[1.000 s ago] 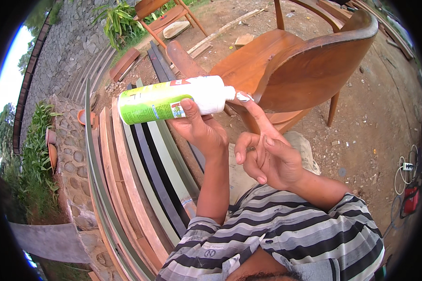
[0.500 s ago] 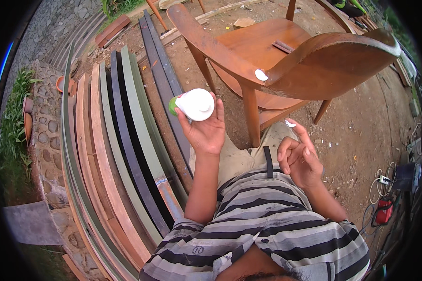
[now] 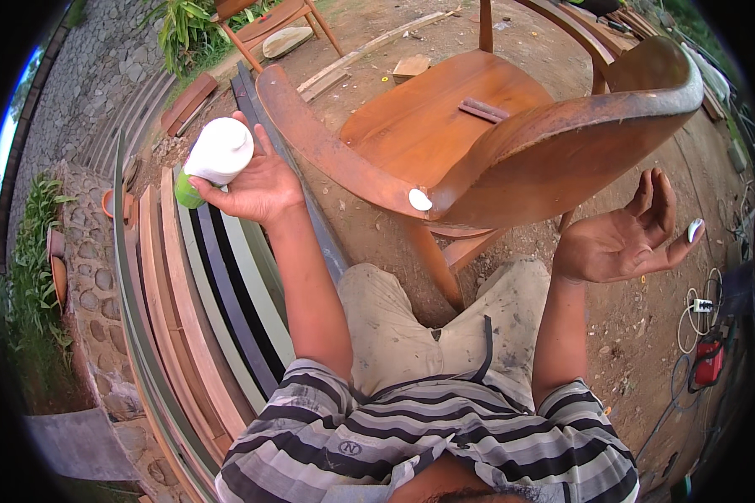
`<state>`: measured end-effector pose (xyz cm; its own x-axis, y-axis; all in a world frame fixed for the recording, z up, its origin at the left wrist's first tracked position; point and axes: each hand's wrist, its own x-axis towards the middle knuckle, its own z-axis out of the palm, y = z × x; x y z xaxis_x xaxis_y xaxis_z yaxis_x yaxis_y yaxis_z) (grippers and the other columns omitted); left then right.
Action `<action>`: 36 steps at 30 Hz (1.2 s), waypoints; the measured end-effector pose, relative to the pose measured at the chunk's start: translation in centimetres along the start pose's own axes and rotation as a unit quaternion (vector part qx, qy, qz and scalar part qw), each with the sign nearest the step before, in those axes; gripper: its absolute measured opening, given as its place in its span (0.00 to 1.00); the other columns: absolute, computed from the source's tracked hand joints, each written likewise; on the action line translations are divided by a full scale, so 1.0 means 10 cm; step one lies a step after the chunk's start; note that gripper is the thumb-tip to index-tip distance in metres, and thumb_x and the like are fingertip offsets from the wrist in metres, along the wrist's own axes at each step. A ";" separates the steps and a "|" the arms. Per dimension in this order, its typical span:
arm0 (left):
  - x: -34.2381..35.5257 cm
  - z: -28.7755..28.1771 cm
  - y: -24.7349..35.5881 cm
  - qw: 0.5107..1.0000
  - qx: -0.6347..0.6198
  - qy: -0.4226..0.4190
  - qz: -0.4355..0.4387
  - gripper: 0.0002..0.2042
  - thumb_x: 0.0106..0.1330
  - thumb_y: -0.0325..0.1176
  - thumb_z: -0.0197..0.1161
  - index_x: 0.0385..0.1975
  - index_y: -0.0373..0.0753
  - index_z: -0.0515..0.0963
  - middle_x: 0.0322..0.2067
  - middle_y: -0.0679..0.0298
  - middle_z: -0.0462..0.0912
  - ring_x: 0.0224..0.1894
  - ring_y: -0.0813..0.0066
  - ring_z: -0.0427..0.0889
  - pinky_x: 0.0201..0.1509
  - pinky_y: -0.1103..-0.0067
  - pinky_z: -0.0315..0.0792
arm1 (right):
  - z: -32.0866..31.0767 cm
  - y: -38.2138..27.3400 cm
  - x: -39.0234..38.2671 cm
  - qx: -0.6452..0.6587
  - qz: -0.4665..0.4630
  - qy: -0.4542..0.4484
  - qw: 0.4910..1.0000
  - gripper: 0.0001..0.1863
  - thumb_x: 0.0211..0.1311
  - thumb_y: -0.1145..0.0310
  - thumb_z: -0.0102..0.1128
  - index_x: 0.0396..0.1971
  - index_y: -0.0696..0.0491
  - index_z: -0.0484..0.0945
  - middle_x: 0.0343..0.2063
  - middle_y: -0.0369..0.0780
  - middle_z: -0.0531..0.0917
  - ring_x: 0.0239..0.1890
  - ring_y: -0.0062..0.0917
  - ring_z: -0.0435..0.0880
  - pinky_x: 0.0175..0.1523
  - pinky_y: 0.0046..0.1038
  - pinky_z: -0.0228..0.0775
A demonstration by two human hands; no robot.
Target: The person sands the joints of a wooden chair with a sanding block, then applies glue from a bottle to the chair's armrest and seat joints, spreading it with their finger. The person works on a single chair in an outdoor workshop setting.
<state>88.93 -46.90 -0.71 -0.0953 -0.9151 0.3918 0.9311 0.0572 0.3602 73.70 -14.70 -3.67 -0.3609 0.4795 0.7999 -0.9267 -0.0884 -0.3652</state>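
My left hand is wrapped round a white and green bottle, held tilted over the left side with its white top toward me. Off to the right, my right hand is palm up with its fingers apart, gripping nothing. A blob of white paste sits on one of its fingertips. Between my hands stands a brown wooden armchair, its curved backrest nearest my right hand. A white dab lies where the armrest meets the backrest. Two short dark strips rest on the seat.
Long wooden and metal beams lie stacked on my left beside a stone-set border. Another wooden chair stands at the far left. On the right, a pale cable with a socket block and a red tool lie on the dirt.
My left hand has carried the bottle left and farther away. My right hand has swung right and turned palm up, its fingers spreading. The view has shifted, showing more of the far chair.
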 end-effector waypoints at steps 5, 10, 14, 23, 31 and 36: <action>0.03 0.09 -0.40 0.998 0.050 -0.023 0.042 0.37 0.67 0.67 0.54 0.63 0.41 0.71 0.57 0.53 0.79 0.62 0.54 0.78 0.71 0.59 0.69 | 0.20 0.24 -0.14 0.076 0.092 0.080 0.990 0.44 0.74 0.39 0.49 0.76 0.46 0.40 0.62 0.52 0.70 0.65 0.44 0.74 0.72 0.47 0.68; -0.09 0.25 -0.48 0.997 0.026 -0.008 0.069 0.36 0.68 0.65 0.54 0.63 0.38 0.69 0.58 0.52 0.78 0.61 0.53 0.79 0.70 0.60 0.71 | 0.23 0.33 -0.04 0.049 0.096 0.084 0.991 0.45 0.74 0.39 0.48 0.77 0.44 0.35 0.63 0.54 0.69 0.68 0.45 0.70 0.73 0.49 0.67; -0.37 0.56 -0.64 0.998 0.038 -0.018 0.054 0.37 0.68 0.66 0.53 0.63 0.38 0.69 0.58 0.55 0.77 0.61 0.57 0.78 0.68 0.63 0.72 | -0.02 0.65 0.19 0.077 0.084 0.089 0.990 0.43 0.77 0.41 0.44 0.77 0.43 0.32 0.61 0.53 0.70 0.66 0.43 0.71 0.73 0.50 0.66; -1.21 1.56 -1.10 0.993 0.068 -0.044 0.088 0.38 0.68 0.65 0.55 0.61 0.35 0.67 0.55 0.52 0.77 0.60 0.57 0.77 0.69 0.62 0.69 | -0.61 1.73 1.07 0.124 0.116 0.051 0.984 0.42 0.80 0.43 0.38 0.76 0.38 0.22 0.60 0.53 0.71 0.63 0.42 0.74 0.68 0.48 0.68; -1.48 1.85 -1.27 0.980 0.129 -0.082 0.126 0.37 0.72 0.62 0.54 0.64 0.31 0.63 0.60 0.46 0.74 0.63 0.56 0.77 0.72 0.62 0.68 | -0.60 1.88 1.24 0.238 0.083 0.039 0.967 0.44 0.81 0.50 0.45 0.78 0.42 0.24 0.60 0.51 0.74 0.59 0.35 0.77 0.66 0.41 0.66; -1.51 1.88 -1.19 0.970 0.181 -0.079 0.144 0.38 0.72 0.60 0.56 0.65 0.29 0.61 0.59 0.47 0.75 0.62 0.57 0.78 0.71 0.62 0.70 | -0.67 1.41 0.95 0.078 0.101 0.040 0.991 0.45 0.79 0.50 0.44 0.77 0.55 0.29 0.60 0.53 0.72 0.64 0.40 0.74 0.74 0.44 0.59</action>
<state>72.64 -26.27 5.05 0.0704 -0.7692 0.6352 0.7455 0.4636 0.4788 57.86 -5.55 -4.37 -0.5363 0.5063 0.6753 -0.8440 -0.3200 -0.4304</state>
